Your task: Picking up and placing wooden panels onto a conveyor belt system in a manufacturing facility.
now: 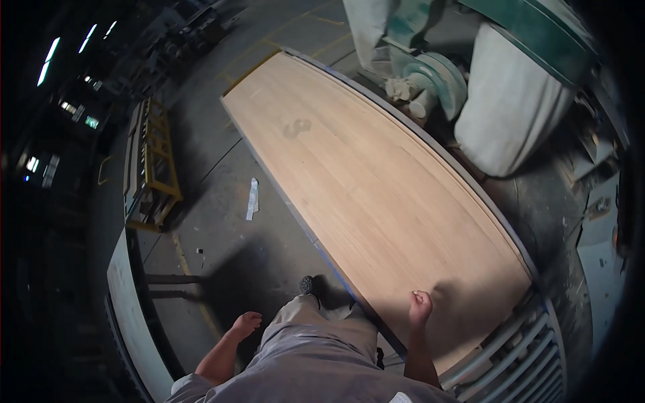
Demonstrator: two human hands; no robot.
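A long, pale wooden board (376, 181) stretches from beside me toward the far left, lying on top of other sheets on a low support. Over its near end is my right hand (420, 307), its fingers curled into a fist; whatever may be inside is hidden. A shadow falls on the wood beside that hand. My left hand (247, 324) hangs by my left side, away from the board, its fingers bent in and nothing showing in them. Toward the far end the surface carries a dark smudge (296, 128).
Grey metal rollers (517, 359) adjoin the board's near end. Beyond its right edge stand a green machine (437, 77) and a large pale bag (514, 101). On the left are a yellow rack (161, 168) and a long pale-topped table (134, 316). A white strip (252, 199) lies on the floor.
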